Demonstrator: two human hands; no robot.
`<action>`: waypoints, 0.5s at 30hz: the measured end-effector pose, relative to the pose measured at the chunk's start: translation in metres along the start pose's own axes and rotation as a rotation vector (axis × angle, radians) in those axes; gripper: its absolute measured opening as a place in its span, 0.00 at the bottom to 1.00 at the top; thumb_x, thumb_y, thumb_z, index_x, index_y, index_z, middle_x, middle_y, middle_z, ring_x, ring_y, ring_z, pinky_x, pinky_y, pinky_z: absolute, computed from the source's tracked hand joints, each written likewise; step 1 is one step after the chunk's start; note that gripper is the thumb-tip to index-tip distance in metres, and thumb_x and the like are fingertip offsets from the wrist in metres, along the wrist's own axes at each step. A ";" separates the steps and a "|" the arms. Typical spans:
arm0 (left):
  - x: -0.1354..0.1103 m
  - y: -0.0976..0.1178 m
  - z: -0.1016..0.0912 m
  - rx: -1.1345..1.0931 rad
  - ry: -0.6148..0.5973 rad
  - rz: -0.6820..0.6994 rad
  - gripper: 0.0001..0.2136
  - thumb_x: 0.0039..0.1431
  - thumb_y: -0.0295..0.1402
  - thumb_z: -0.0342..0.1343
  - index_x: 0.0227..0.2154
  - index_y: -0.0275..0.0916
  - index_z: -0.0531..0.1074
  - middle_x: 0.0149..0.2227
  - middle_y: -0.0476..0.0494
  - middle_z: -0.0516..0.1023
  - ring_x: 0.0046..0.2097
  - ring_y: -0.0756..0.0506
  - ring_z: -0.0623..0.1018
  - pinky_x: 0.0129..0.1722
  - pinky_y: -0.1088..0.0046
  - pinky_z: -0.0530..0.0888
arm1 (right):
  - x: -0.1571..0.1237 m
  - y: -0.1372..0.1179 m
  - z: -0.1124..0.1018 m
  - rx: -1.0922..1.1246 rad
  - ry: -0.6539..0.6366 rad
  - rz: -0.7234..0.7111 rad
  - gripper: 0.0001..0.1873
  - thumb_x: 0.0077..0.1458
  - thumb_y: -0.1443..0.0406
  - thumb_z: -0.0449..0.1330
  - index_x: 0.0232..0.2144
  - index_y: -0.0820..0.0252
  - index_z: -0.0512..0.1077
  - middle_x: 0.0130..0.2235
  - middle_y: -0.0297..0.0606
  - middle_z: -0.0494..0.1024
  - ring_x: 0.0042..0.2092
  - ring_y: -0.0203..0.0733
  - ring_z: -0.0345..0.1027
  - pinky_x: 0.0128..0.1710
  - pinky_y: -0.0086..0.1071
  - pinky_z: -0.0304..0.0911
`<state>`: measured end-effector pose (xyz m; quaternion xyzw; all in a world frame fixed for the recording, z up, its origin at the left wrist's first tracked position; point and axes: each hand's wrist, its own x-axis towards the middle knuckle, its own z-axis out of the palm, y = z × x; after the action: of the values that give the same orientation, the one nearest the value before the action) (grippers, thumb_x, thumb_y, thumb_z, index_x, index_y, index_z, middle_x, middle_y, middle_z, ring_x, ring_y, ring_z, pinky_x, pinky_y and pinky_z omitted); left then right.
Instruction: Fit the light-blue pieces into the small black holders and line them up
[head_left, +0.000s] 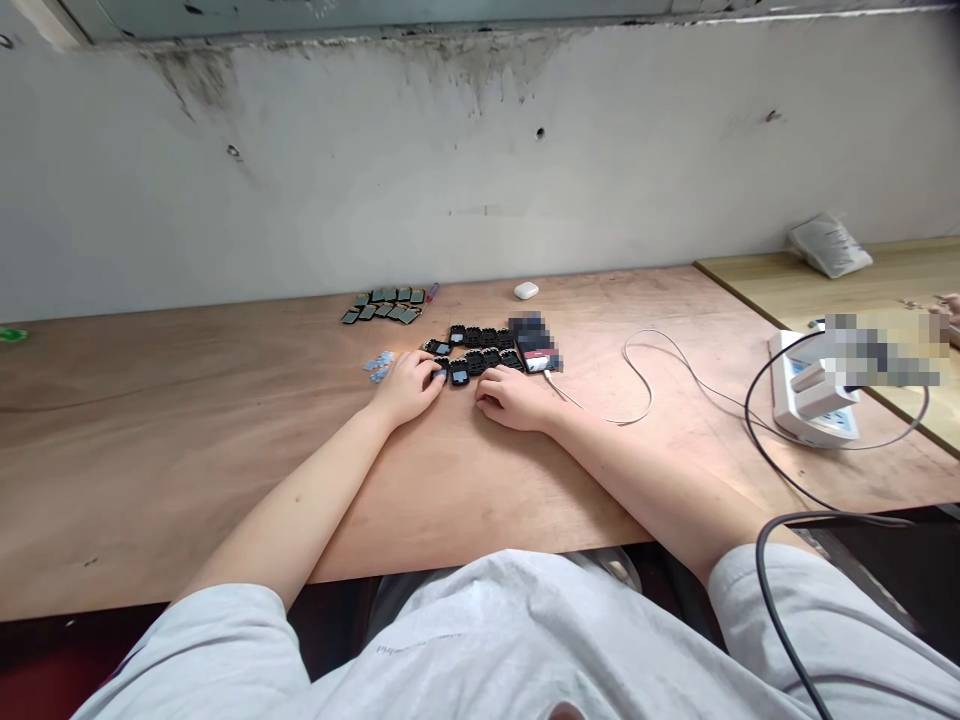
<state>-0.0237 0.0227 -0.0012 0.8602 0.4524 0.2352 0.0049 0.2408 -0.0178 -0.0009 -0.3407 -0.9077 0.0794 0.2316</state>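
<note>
Touching case [441, 374] with narrow left hand [407, 388], resting curled right hand [516, 398] — cannot tell if gripping — could scatter blue pieces [379, 367] beside left hand by brushing.

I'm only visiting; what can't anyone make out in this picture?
In the head view:
Whatever lies beneath the left hand: the hand covers it.
Whether the right hand holds anything: its own curl hides it.
The dark flat item: pixelation blurs its details.
Another person's hand: cut off by the right edge.

Housings [473, 338]: on table [450, 490] | panels [385, 311]: behind, left | power strip [786, 385]: far right
</note>
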 end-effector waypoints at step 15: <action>0.001 -0.002 0.002 -0.082 -0.044 0.080 0.13 0.68 0.41 0.53 0.43 0.42 0.79 0.49 0.38 0.77 0.53 0.38 0.77 0.57 0.55 0.74 | 0.000 -0.001 -0.001 -0.003 -0.003 0.001 0.05 0.64 0.69 0.59 0.36 0.59 0.76 0.42 0.43 0.77 0.45 0.46 0.67 0.48 0.38 0.63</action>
<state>-0.0243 0.0252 -0.0033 0.8817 0.4075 0.2345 0.0406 0.2409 -0.0188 0.0006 -0.3413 -0.9081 0.0787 0.2295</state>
